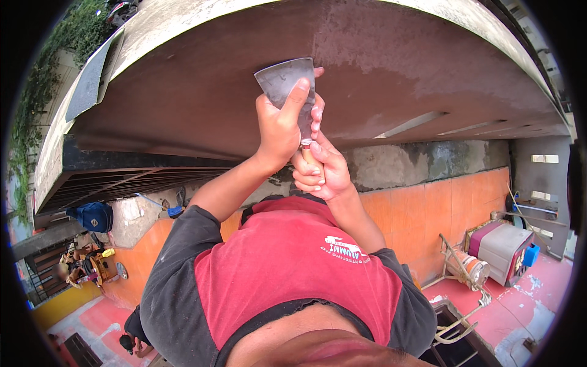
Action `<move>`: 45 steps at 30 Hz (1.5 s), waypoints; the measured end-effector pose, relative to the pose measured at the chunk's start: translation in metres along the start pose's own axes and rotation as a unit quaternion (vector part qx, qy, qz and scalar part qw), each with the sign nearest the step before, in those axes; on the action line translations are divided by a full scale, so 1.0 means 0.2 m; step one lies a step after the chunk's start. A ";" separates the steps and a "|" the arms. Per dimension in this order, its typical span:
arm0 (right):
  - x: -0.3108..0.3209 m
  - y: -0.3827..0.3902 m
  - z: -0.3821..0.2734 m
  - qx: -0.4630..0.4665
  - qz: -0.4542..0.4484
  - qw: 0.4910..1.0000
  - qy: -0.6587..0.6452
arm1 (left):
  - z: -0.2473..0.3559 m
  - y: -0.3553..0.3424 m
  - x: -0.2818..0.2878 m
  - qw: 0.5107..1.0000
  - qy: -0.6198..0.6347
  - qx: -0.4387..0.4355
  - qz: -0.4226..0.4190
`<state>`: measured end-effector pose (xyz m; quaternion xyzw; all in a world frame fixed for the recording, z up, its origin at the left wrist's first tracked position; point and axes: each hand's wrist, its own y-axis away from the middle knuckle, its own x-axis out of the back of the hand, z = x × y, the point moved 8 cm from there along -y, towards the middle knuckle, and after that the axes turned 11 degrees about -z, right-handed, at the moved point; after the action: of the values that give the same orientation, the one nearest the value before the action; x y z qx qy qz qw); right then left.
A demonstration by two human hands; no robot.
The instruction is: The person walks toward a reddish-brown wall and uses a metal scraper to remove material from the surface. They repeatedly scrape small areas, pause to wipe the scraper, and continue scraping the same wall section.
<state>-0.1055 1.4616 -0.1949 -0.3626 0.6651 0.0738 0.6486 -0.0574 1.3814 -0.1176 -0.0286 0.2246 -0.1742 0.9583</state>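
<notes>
The left hand (281, 125) pinches the scraper (285, 81) by its gray blade (278, 74). The scraper is in front of the brown wall (379, 85), below its pale edge (162, 24). The right hand (325, 166) curls around the wooden handle (312, 161).

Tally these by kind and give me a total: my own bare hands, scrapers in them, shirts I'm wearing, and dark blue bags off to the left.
Hands: 2 (left hand, right hand)
Scraper: 1
Red-and-grey shirt: 1
Dark blue bag: 1
Total: 5
</notes>
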 end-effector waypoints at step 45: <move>-0.04 -0.07 -0.08 -0.020 0.000 1.000 -0.005 | 0.10 -0.06 -0.04 1.000 0.006 -0.015 0.001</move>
<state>-0.1124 1.4455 -0.1800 -0.3753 0.6600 0.0894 0.6446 -0.0598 1.3726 -0.0945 -0.0416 0.2327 -0.1705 0.9566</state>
